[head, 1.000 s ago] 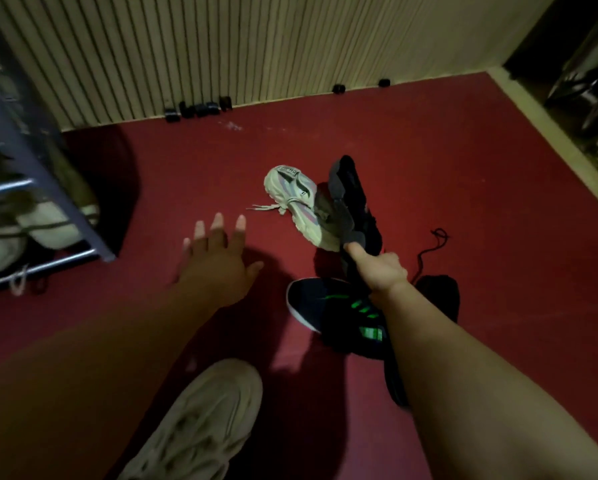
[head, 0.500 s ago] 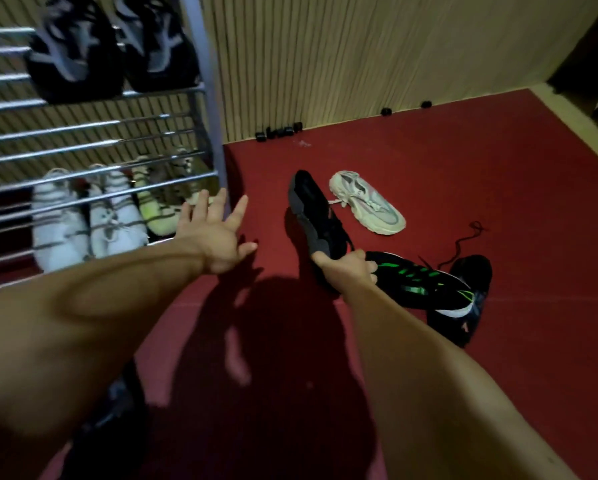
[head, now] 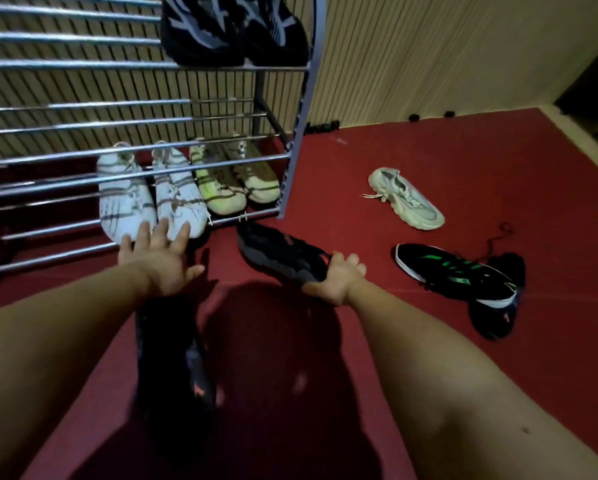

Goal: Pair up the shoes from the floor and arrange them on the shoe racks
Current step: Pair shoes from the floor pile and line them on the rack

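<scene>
Head view. The shoe rack [head: 302,133] already carries three pairs: a black pair [head: 235,29] on an upper shelf, and on the bottom shelf a white pair [head: 148,195] with a yellow-green and beige pair [head: 235,181] beside it, nearer the rack's right post. The shelf between those two looks bare as far as the frame reaches.

Off the rack, several shoes are left on the red floor [head: 463,150]. A cream shoe [head: 406,199] lies well to the right of the rack. Farther from it lies a black shoe with green stripes [head: 453,275], with another dark shoe [head: 495,317] partly under it. A dark shoe with reddish marks [head: 172,358] lies in front of the rack, below the left forearm. I judge the job roughly half done, with the current pair not yet shelved.

The right hand [head: 335,278] grips a black shoe [head: 280,254] by its heel end, fingers curled over the rim and thumb under it. The toe points at the rack's right front post, just short of the bottom rail.

The left hand [head: 159,261] holds nothing. Its fingers [head: 164,233] are straight and spread, reaching toward the toes of the white pair at the rack's front edge; whether they touch cannot be told. The reddish-marked shoe sits on the side of that hand away from the rack, under the wrist and not in the fingers.
</scene>
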A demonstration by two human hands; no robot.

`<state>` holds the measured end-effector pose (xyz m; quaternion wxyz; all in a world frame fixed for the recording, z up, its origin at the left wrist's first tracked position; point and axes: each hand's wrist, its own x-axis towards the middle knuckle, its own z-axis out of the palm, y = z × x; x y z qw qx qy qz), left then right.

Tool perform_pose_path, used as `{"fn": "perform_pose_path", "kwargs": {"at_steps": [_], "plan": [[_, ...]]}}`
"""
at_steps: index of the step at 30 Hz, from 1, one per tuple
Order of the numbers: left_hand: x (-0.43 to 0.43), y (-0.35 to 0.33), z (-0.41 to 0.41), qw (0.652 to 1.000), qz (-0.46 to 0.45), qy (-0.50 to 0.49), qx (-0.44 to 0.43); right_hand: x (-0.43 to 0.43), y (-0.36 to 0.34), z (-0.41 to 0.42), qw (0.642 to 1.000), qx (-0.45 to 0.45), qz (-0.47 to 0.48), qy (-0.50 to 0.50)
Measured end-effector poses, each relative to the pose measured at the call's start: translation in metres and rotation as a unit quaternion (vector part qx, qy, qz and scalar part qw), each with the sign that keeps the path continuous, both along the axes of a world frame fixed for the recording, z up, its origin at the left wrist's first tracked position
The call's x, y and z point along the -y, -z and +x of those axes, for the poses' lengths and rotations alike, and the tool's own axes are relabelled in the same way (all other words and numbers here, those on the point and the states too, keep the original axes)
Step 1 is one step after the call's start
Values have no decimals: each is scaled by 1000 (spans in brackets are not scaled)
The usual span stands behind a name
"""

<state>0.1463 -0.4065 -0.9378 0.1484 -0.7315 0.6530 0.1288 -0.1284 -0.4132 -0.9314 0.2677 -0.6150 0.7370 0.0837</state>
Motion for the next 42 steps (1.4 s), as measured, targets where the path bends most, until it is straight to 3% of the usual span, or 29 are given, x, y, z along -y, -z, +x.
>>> {"fn": "perform_pose_path", "kwargs": {"at_steps": [5,14,18,24,33,37,39,42], "plan": [[-9,33,17,995,26,-50,-85,-21,6,1,982,-106,62,-141],[-56,90,33,989,94,13,-115,-77,67,8,953,-210,131,-174],[-60,95,45,979,66,5,-195,-75,76,26,964,-186,161,-105],[-60,107,52,980,33,-24,-197,-66,80,42,986,-107,97,-79],[-59,112,45,977,68,-51,-193,-63,89,52,975,-167,111,-100],[-60,111,43,973,68,-54,-216,-59,84,51,981,-143,98,-92],[-59,109,43,966,64,-64,-243,-56,83,42,976,-153,93,-122],[-55,103,42,952,46,-65,-297,-56,78,20,944,-195,81,-255]]}}
